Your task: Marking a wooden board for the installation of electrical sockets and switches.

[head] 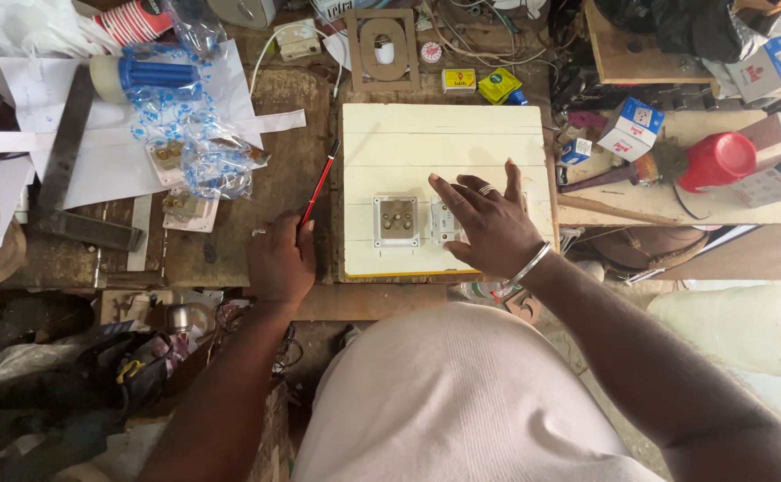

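A cream square board (pixel 444 134) lies on the wooden workbench in front of me. A grey socket plate (pixel 396 220) sits on its near half. Beside it lies a white switch plate (pixel 445 220), partly covered by my right hand (pixel 489 223), which rests flat on it with fingers spread and a ring and a bangle showing. My left hand (pixel 281 259) is left of the board and grips a red pencil (pixel 320 181) that points away from me along the board's left edge.
Clear plastic bags with small fittings (pixel 203 152) and white paper lie at the left beside a metal square (pixel 65 161). Small boxes (pixel 630 128), a red cap (pixel 717 161) and a wooden template (pixel 383 49) crowd the far and right sides.
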